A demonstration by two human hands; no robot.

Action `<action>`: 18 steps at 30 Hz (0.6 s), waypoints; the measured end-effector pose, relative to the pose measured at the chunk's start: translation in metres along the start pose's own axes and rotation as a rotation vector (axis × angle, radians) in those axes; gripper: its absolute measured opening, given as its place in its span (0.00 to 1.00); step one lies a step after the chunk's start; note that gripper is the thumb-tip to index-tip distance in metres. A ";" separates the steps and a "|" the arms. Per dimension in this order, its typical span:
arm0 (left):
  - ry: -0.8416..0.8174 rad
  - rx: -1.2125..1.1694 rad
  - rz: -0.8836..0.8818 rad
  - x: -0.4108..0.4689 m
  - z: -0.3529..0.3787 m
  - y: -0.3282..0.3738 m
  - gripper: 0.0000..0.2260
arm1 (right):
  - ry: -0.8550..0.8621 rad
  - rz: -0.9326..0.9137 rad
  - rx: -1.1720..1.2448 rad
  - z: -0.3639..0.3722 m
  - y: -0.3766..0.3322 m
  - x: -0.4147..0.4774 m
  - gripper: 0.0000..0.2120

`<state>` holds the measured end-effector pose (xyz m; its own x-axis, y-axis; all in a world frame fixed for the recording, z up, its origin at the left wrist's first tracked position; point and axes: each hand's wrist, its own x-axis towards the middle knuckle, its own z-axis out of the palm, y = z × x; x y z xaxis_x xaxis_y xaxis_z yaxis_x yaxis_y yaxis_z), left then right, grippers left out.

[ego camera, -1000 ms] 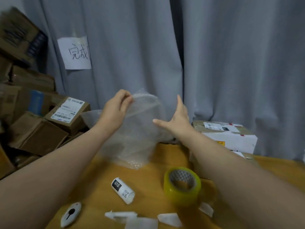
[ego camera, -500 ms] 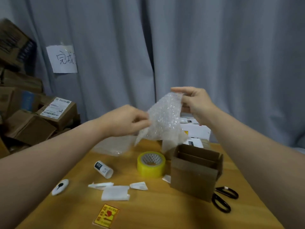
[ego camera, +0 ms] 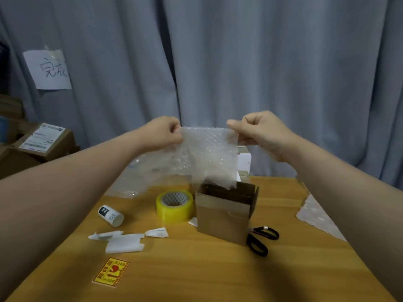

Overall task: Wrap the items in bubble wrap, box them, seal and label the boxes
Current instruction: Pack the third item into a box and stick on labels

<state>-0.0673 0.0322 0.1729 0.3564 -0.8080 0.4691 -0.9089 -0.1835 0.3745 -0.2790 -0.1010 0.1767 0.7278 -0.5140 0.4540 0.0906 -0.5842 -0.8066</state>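
I hold a sheet of bubble wrap [ego camera: 207, 153] stretched out in the air above the table. My left hand [ego camera: 163, 134] pinches its top left corner and my right hand [ego camera: 259, 131] pinches its top right corner. Its lower edge hangs just over an open brown cardboard box [ego camera: 224, 216]. A small white cylindrical bottle [ego camera: 110, 215] with a black label lies on its side on the wooden table [ego camera: 196, 269]. A roll of yellow tape [ego camera: 174, 205] stands left of the box. A yellow and red warning sticker [ego camera: 111, 272] lies near the front.
Black scissors [ego camera: 261, 239] lie right of the box. White paper scraps [ego camera: 124, 241] lie in front of the tape. More bubble wrap [ego camera: 135, 182] lies at the back left and a piece [ego camera: 316, 216] at the right edge. Labelled cardboard boxes [ego camera: 41, 142] are stacked at left. Grey curtain behind.
Both hands took a sheet from the bubble wrap pile, lifted it and spread it out flat between them. The view shifted right and down, so the open box and scissors came into sight.
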 end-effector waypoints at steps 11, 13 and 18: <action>0.172 -0.469 -0.146 0.005 0.028 0.049 0.05 | -0.196 0.302 0.172 0.037 -0.002 0.010 0.30; 0.045 -0.579 -0.146 -0.001 0.032 0.058 0.04 | -0.187 0.295 0.266 0.046 0.009 0.014 0.34; -0.033 -0.716 -0.165 -0.009 0.041 0.047 0.11 | 0.155 0.248 0.122 0.047 0.044 0.014 0.16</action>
<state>-0.1221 0.0079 0.1540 0.4592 -0.8202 0.3410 -0.4757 0.0971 0.8742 -0.2330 -0.1043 0.1300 0.6262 -0.7269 0.2822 0.0110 -0.3536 -0.9353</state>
